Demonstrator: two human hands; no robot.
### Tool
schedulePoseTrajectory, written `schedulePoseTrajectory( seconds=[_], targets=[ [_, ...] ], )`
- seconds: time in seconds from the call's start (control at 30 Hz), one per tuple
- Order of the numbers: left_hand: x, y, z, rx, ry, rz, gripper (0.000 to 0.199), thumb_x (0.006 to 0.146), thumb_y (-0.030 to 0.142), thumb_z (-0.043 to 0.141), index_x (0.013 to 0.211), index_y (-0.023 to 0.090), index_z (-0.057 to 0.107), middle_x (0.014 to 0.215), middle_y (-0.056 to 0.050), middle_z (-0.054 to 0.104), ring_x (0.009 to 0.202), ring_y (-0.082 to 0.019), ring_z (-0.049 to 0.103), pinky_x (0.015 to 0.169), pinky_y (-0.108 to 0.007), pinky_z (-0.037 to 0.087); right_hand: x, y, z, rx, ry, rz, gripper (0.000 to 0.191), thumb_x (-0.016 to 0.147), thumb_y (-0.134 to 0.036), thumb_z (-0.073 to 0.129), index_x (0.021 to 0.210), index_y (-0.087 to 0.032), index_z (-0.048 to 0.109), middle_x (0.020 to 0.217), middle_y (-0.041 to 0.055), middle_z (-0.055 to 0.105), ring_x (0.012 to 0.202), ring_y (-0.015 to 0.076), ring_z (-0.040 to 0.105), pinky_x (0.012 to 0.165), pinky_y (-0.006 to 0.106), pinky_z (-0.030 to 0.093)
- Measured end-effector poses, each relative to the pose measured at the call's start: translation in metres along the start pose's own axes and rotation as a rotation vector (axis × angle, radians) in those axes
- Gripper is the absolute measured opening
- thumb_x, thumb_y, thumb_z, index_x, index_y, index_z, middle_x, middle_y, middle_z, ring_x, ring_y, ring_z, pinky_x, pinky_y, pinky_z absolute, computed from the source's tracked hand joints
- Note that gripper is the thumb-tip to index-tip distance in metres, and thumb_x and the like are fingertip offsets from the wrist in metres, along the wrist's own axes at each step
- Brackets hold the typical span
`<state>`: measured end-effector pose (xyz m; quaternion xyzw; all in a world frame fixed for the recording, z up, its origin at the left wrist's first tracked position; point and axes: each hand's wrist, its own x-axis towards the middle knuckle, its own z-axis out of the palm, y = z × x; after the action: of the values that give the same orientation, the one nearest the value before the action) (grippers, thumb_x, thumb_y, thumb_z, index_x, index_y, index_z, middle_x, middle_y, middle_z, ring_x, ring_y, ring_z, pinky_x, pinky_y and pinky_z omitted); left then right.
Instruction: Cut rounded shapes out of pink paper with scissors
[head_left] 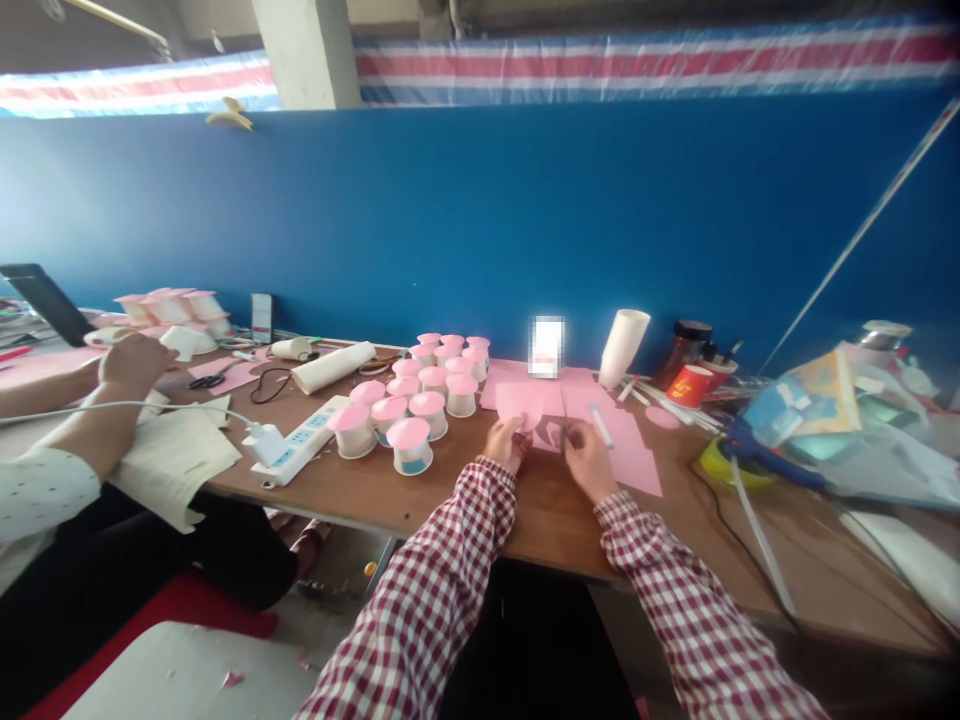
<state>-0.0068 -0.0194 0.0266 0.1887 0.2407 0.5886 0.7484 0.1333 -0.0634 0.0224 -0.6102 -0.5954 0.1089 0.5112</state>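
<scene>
My left hand (pixel 508 443) pinches a rounded piece of pink paper (pixel 520 402) above the table edge. My right hand (pixel 589 462) is closed just to its right, with a small dark tool (pixel 564 434) at the fingertips; its kind is too blurred to tell. A cut scrap of pink paper (pixel 547 434) shows between the two hands. Beneath and behind them lie flat pink sheets (pixel 636 462), with a pale pen-like stick (pixel 601 426) on top. Left of my hands stand several white paper cups (pixel 413 459), each covered by a pink paper disc.
A white power strip (pixel 304 440) lies left of the cups. Beyond it a co-worker's hand (pixel 135 360) works near more cups. A tilted white cup stack (pixel 624 347), a red cup (pixel 688 386), a glue gun (pixel 776 458) and plastic bags (pixel 885 430) are on the right.
</scene>
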Motion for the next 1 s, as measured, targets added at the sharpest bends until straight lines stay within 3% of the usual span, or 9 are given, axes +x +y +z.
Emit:
schedulePoseTrajectory(
  seconds=[0.17, 0.37, 0.63, 1.0],
  targets=[
    [0.002, 0.000, -0.003, -0.023, -0.053, -0.024, 0.017, 0.063, 0.017, 0.073, 0.073, 0.011, 0.060, 0.064, -0.002, 0.061, 0.054, -0.009, 0.058, 0.045, -0.016, 0.044, -0.002, -0.009, -0.002, 0.018, 0.033, -0.016, 0.042, 0.073, -0.062, 0.053, 0.066, -0.022, 0.044, 0.059, 0.0029, 0.056, 0.054, 0.0171, 0.051, 0.051, 0.029, 0.041],
    [0.000, -0.001, -0.002, 0.015, -0.043, 0.002, 0.017, 0.063, 0.018, 0.073, 0.071, 0.010, 0.060, 0.065, -0.004, 0.063, 0.055, -0.009, 0.059, 0.047, -0.017, 0.044, -0.005, -0.017, -0.002, 0.150, -0.158, 0.029, 0.042, 0.074, -0.059, 0.057, 0.061, -0.023, 0.039, 0.050, 0.0004, 0.057, 0.044, 0.0145, 0.050, 0.044, 0.025, 0.039],
    [-0.003, -0.004, -0.003, 0.145, -0.303, -0.047, 0.024, 0.063, 0.025, 0.072, 0.071, 0.006, 0.061, 0.062, -0.008, 0.064, 0.051, -0.016, 0.059, 0.049, -0.027, 0.047, -0.008, -0.025, -0.002, 0.221, -0.265, 0.098, 0.037, 0.069, -0.054, 0.063, 0.068, -0.020, 0.048, 0.053, 0.0014, 0.058, 0.041, 0.0150, 0.052, 0.038, 0.025, 0.040],
    [-0.003, -0.005, -0.004, 0.242, -0.363, -0.076, 0.028, 0.065, 0.030, 0.070, 0.075, 0.008, 0.057, 0.057, -0.007, 0.060, 0.042, -0.016, 0.056, 0.040, -0.028, 0.044, -0.009, -0.024, 0.000, 0.333, -0.374, 0.135, 0.029, 0.069, -0.045, 0.064, 0.071, -0.021, 0.048, 0.058, 0.0011, 0.060, 0.051, 0.0185, 0.060, 0.037, 0.025, 0.043]
  ],
)
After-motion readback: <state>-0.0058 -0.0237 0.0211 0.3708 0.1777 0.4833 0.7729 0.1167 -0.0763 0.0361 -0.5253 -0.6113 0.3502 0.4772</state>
